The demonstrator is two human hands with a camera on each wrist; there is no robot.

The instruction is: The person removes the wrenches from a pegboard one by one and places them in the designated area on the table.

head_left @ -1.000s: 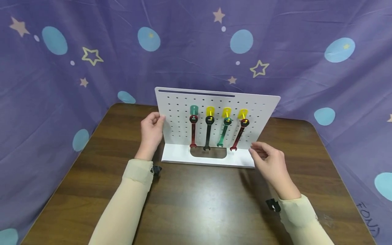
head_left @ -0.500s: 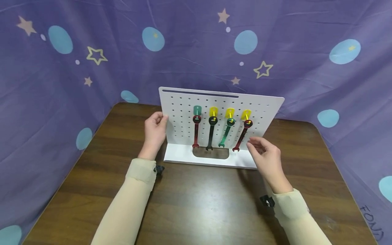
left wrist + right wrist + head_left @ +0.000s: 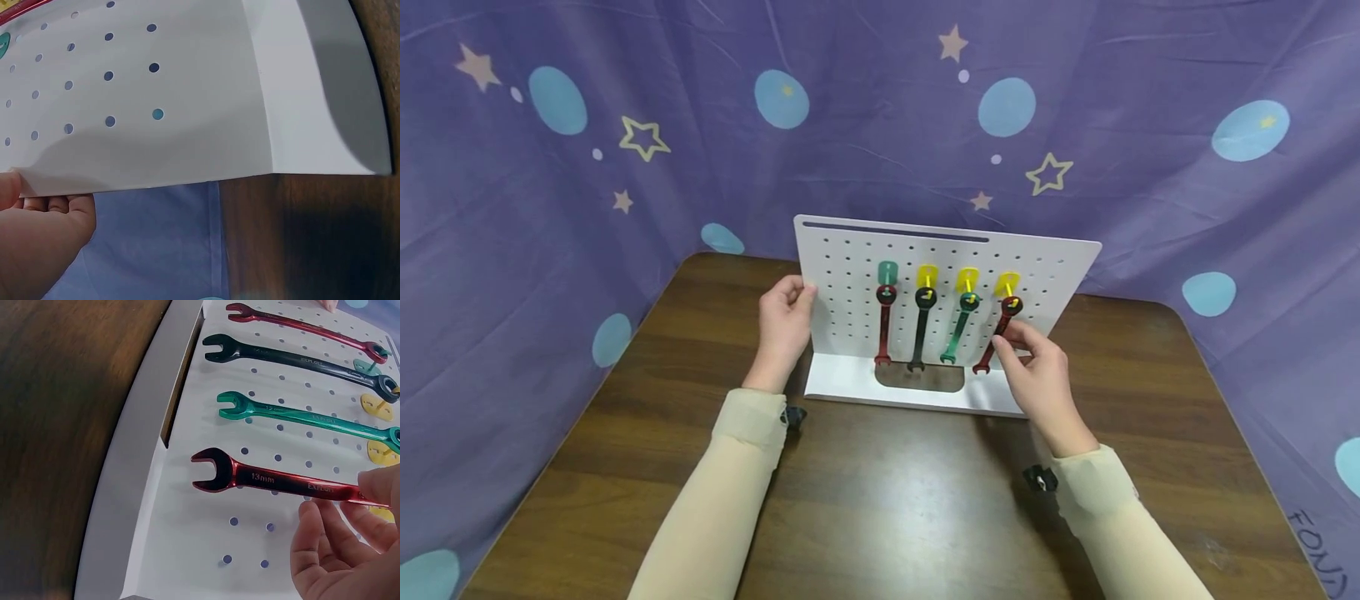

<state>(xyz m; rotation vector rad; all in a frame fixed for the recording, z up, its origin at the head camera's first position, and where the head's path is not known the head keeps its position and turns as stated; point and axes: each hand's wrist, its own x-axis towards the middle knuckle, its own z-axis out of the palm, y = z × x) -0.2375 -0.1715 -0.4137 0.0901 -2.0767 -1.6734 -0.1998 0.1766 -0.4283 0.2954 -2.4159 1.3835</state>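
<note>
A white pegboard (image 3: 1056,287) stands upright on its base, and my left hand (image 3: 782,329) pinches its left edge. In the left wrist view the thumb (image 3: 9,189) is in front of the board, with the fingers behind. My right hand (image 3: 1039,379) pinches the shank of the rightmost red combination wrench, marked 13mm (image 3: 215,470), between thumb and fingers. That wrench still hangs by its ring end on a yellow hook (image 3: 1007,283). Left of it hang a green wrench (image 3: 957,332), a black wrench (image 3: 921,337) and another red wrench (image 3: 884,329).
Each wrench hangs on its own hook; the leftmost hook (image 3: 887,271) is green, the others yellow. The board's base (image 3: 842,385) has a cutout in its middle. A brown wooden table (image 3: 880,500) lies under it, and a purple curtain (image 3: 880,158) hangs behind.
My right hand has moved left and up from beside the board's right side to the rightmost red wrench and taken hold of it. The left hand keeps its grip on the board's edge.
</note>
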